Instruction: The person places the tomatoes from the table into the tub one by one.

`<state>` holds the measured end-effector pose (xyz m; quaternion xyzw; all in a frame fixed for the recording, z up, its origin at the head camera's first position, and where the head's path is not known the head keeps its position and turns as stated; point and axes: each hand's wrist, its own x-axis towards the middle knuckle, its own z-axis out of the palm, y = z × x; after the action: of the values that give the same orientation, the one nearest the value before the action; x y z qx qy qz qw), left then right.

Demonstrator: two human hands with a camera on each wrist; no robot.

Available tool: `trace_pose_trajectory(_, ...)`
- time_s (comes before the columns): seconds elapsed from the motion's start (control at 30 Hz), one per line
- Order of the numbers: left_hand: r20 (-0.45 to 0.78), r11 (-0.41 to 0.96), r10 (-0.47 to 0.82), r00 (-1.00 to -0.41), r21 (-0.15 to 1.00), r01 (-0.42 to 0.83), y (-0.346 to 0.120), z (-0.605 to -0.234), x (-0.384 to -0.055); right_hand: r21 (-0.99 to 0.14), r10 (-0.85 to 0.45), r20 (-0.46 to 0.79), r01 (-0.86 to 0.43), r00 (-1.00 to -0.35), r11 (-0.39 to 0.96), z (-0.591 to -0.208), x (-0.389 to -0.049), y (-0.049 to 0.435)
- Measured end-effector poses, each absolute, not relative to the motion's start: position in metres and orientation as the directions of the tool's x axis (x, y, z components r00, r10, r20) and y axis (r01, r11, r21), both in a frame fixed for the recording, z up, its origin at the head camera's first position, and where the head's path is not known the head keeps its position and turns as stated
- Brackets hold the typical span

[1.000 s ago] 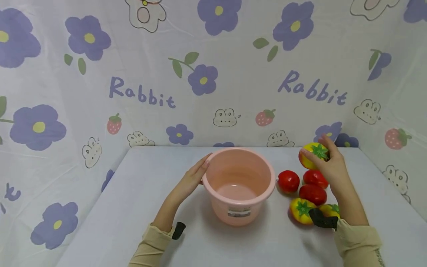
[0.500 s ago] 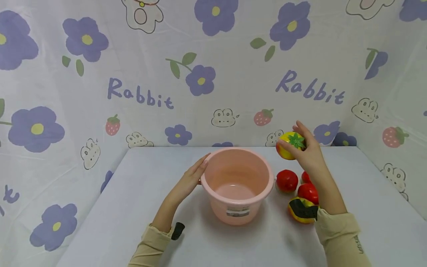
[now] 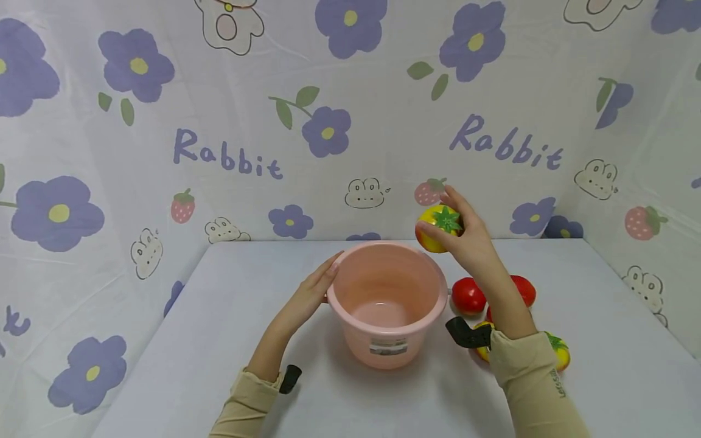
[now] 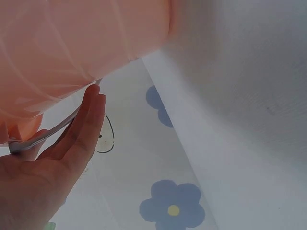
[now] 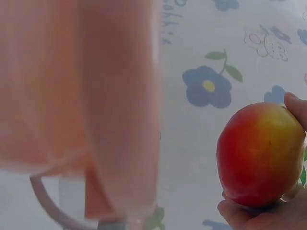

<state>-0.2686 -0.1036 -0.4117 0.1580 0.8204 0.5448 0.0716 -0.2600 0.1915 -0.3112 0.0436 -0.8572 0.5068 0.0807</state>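
My right hand [image 3: 473, 243] holds a yellow-and-red toy fruit with green star-shaped leaves [image 3: 432, 218] between thumb and fingers. The fruit is just above the back right rim of a pink bucket [image 3: 358, 334]. In the right wrist view its smooth red-to-yellow underside [image 5: 259, 153] shows, and the blurred bucket wall fills the left. My left hand [image 3: 303, 298] lies against the bucket's left side with nearly straight fingers, fingertips at the rim. From the left wrist, these fingers [image 4: 84, 124] extend along the bucket beside its thin grey handle [image 4: 53, 134]. Inside the bucket only the bare bottom shows.
Right of the bucket lie several red toy fruits [image 3: 468, 296], partly behind my right forearm. Two more yellow ones are there, one [image 3: 558, 350] peeking out beside the sleeve. Black camera mounts [image 3: 465, 333] stick out from both wrists. A patterned cloth wall [image 3: 350, 134] closes off the table's back.
My right hand has carried the yellow-and-red toy fruit left and upward, from over the pile of fruits to the bucket's rim. My left hand has stayed at the bucket.
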Motion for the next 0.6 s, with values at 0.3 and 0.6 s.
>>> trace_pose_trajectory(0.3,0.061,0.345,0.348,-0.935,0.92,0.188,-0.103,-0.412,-0.267,-0.864,-0.042,0.199,-0.195,-0.979,0.464,-0.305,-0.263,0.169)
trace_pose_trajectory(0.6,0.06,0.336,0.357,-0.932,0.923,0.188,-0.104,-0.413,-0.269,-0.851,-0.117,0.255,-0.28,-0.96,0.444,-0.297,-0.261,0.15)
